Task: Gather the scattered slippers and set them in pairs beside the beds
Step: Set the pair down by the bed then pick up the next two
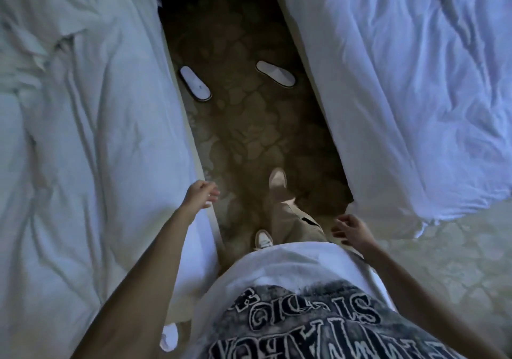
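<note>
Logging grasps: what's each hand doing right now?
Left hand: open, holding nothing.
Right hand: open, holding nothing.

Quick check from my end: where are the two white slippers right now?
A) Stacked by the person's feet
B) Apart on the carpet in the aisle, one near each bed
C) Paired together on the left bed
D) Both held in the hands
B: one slipper lies by the left bed, the other slipper by the right bed, apart on the carpet; the left hand and right hand are empty.
</note>
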A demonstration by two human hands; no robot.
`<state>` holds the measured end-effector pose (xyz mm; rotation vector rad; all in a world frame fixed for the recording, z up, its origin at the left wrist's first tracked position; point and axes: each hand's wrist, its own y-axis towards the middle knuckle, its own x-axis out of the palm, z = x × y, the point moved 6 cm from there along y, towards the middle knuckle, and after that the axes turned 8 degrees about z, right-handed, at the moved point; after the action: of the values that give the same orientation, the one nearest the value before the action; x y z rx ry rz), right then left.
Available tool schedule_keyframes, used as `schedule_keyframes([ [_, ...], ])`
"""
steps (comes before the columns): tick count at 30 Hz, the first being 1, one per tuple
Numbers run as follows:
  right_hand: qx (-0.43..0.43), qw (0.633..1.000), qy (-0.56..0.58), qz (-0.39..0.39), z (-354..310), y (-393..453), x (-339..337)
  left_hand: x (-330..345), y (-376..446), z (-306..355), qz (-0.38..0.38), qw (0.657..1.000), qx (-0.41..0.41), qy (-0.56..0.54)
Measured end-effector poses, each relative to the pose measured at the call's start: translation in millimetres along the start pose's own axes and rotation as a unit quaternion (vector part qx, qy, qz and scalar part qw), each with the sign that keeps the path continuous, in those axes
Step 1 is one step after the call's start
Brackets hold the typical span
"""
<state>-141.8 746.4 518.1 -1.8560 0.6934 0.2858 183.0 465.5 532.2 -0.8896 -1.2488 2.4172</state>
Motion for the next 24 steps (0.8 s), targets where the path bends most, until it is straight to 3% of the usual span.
schedule_keyframes([
  [5,0.045,0.998,-0.04,-0.018,-42,61,16,-19,66,68,0.0,1.0,-0.012,0.011],
  [9,0.017,0.997,-0.069,-0.03,-149,102,27,-32,97,95,-0.002,0.998,-0.062,0.007],
  [14,-0.033,0.999,-0.008,0.019,-313,161,35,-77,136,155,0.085,0.995,-0.052,0.007],
  [19,-0.029,0.995,0.094,0.009,-444,199,53,-99,210,232,0.009,0.996,-0.058,0.069],
  [24,0.032,0.978,0.187,0.084,-482,217,70,-135,301,349,-0.047,0.987,-0.06,0.14],
])
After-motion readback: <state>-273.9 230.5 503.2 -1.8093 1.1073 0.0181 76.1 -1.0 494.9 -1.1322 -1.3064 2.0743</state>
